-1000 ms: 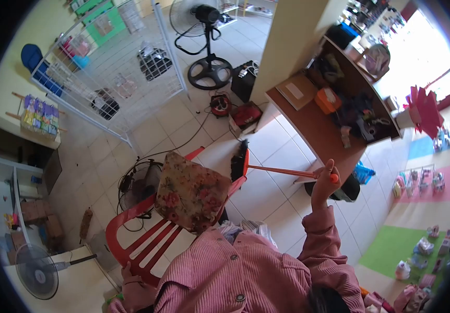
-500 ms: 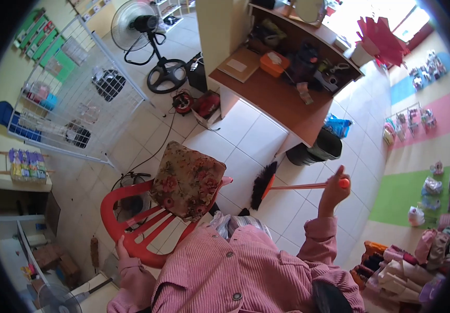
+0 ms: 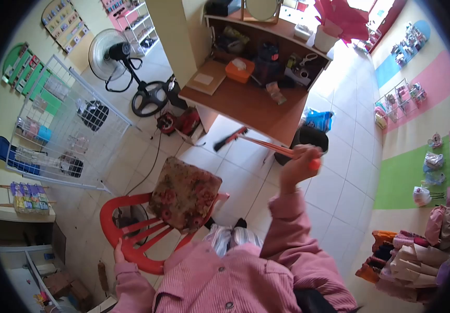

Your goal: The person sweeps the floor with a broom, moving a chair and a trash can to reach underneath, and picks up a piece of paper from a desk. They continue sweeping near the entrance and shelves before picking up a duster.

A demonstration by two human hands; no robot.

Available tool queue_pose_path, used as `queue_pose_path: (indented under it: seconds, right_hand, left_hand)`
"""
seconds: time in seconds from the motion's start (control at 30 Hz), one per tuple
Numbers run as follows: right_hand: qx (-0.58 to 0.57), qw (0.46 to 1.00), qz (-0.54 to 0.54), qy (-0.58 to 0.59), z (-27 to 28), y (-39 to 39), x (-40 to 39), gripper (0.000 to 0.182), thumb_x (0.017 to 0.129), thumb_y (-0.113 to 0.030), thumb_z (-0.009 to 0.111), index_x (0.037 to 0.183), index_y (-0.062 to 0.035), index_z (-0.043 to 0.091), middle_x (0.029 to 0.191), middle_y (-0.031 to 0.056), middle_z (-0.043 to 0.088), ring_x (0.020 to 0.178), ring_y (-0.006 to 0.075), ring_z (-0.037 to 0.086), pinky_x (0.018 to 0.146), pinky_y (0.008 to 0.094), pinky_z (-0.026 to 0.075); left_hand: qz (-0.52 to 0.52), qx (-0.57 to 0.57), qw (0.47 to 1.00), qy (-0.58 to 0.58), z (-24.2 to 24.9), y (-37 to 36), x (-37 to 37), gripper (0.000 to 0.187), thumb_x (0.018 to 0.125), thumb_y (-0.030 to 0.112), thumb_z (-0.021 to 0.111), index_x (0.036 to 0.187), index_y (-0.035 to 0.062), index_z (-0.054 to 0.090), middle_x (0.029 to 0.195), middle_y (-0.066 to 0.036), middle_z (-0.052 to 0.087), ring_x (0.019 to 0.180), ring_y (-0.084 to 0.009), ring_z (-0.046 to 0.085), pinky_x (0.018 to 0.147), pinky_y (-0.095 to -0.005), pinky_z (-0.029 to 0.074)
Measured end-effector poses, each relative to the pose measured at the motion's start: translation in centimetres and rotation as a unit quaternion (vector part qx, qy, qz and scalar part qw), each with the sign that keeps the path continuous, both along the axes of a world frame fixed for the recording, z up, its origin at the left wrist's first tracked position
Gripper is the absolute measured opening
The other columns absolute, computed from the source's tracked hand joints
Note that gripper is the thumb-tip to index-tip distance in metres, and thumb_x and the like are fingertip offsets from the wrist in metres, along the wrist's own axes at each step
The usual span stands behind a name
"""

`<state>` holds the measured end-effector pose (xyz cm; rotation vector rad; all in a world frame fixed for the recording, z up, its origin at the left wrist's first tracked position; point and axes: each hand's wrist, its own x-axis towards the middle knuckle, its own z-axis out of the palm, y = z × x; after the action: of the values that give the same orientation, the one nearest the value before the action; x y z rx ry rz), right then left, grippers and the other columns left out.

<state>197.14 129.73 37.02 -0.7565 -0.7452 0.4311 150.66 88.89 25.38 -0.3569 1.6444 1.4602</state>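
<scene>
The broom (image 3: 264,144) is being held out ahead of the body by the right hand (image 3: 302,159), its grip being wrapped around the handle close to the orange end. The handle is being slanted, and the dark-bristled head is being held low, just in front of the counter (image 3: 261,116); whether the floor tiles (image 3: 334,182) are being touched by the bristles cannot be told.

The red plastic chair (image 3: 109,221) is being touched at the outer edge of its backrest by the left hand (image 3: 119,251); how far that grip is being closed cannot be told. A floral cushion (image 3: 184,194) is being supported on the chair's seat.

An orange container (image 3: 239,72) is being held up by the counter, beside a flat cardboard piece (image 3: 204,79). Near the right hand, a dark bin (image 3: 312,137) is being partly hidden by the counter's corner, with a blue bag (image 3: 319,120) being seen just beside it. To the left, a standing fan (image 3: 119,51) is being supported by its round black base.
</scene>
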Motion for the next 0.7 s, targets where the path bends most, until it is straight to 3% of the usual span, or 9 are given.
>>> queue_pose_path:
  seconds: [0.07,0.17,0.23,0.27,0.3,0.43,0.6,0.7]
  right_hand:
    - [-0.018,0.999,-0.015,0.030,-6.1,1.8,-2.0,0.040,0.095,-0.032,0.055,0.065,-0.0079,0.045,0.063,0.0034,0.050,0.060,0.0116,0.047,0.058,0.0270,0.038]
    - [-0.153,0.986,0.065,0.001,-15.3,1.2,-5.5,0.035,0.096,-0.022,0.052,0.066,-0.0045,0.048,0.063,0.0013,0.049,0.063,0.0105,0.046,0.058,0.0265,0.037]
    - [-0.229,0.940,0.117,-0.222,-21.0,-0.6,-4.9,0.029,0.094,-0.014,0.051,0.068,-0.0020,0.051,0.063,0.0036,0.049,0.060,0.0135,0.048,0.057,0.0285,0.038]
    - [-0.221,0.940,0.114,-0.234,-21.3,-1.6,-4.4,0.029,0.094,-0.013,0.050,0.067,-0.0016,0.051,0.063,0.0046,0.050,0.060,0.0140,0.048,0.057,0.0286,0.038]
    - [-0.213,0.939,0.111,-0.246,-21.6,-2.4,-4.0,0.029,0.094,-0.012,0.049,0.067,-0.0011,0.051,0.063,0.0056,0.050,0.059,0.0146,0.048,0.057,0.0287,0.038]
    - [-0.219,0.962,0.125,-0.109,-19.2,-5.2,0.3,0.031,0.094,-0.013,0.049,0.065,-0.0014,0.052,0.062,0.0034,0.050,0.059,0.0120,0.046,0.055,0.0280,0.037]
    - [-0.304,0.944,0.119,-0.038,-10.7,-9.5,8.6,0.038,0.095,-0.019,0.050,0.062,-0.0019,0.055,0.058,0.0003,0.050,0.053,0.0070,0.042,0.049,0.0238,0.035]
    - [-0.310,0.938,0.131,-0.083,-5.6,-12.6,11.6,0.039,0.095,-0.015,0.049,0.058,-0.0025,0.050,0.055,0.0014,0.048,0.052,0.0081,0.042,0.049,0.0243,0.035]
  left_hand:
    - [0.007,-0.014,1.000,0.015,1.9,1.1,1.7,0.040,0.086,0.040,0.063,0.109,0.0075,0.060,0.090,-0.008,0.064,0.069,-0.0224,0.058,0.062,-0.0388,0.051]
    - [0.004,0.007,1.000,0.026,0.6,0.7,1.6,0.040,0.087,0.038,0.062,0.112,0.0076,0.058,0.095,-0.008,0.063,0.071,-0.0223,0.058,0.063,-0.0398,0.051]
    - [0.002,0.020,0.999,0.026,1.5,2.0,2.8,0.040,0.088,0.036,0.061,0.115,0.0075,0.057,0.099,-0.007,0.062,0.073,-0.0225,0.058,0.064,-0.0401,0.050]
    - [0.002,0.025,0.999,0.024,1.9,2.6,3.5,0.040,0.088,0.036,0.061,0.116,0.0075,0.056,0.101,-0.007,0.061,0.074,-0.0225,0.058,0.064,-0.0402,0.050]
    - [0.005,0.029,0.999,0.016,1.9,3.2,3.6,0.040,0.088,0.035,0.061,0.117,0.0080,0.054,0.104,-0.007,0.061,0.076,-0.0226,0.058,0.065,-0.0400,0.050]
    - [-0.013,0.055,0.998,0.018,-1.0,3.9,2.4,0.042,0.089,0.031,0.060,0.123,0.0101,0.049,0.111,-0.007,0.060,0.084,-0.0234,0.058,0.068,-0.0396,0.050]
    - [-0.037,0.071,0.996,0.029,-3.2,6.7,1.1,0.044,0.088,0.028,0.061,0.126,0.0114,0.046,0.115,-0.007,0.060,0.090,-0.0243,0.059,0.070,-0.0404,0.050]
    - [-0.050,0.060,0.997,0.029,-4.4,8.7,-0.5,0.041,0.087,0.026,0.061,0.124,0.0110,0.049,0.113,-0.007,0.061,0.089,-0.0248,0.060,0.070,-0.0411,0.050]
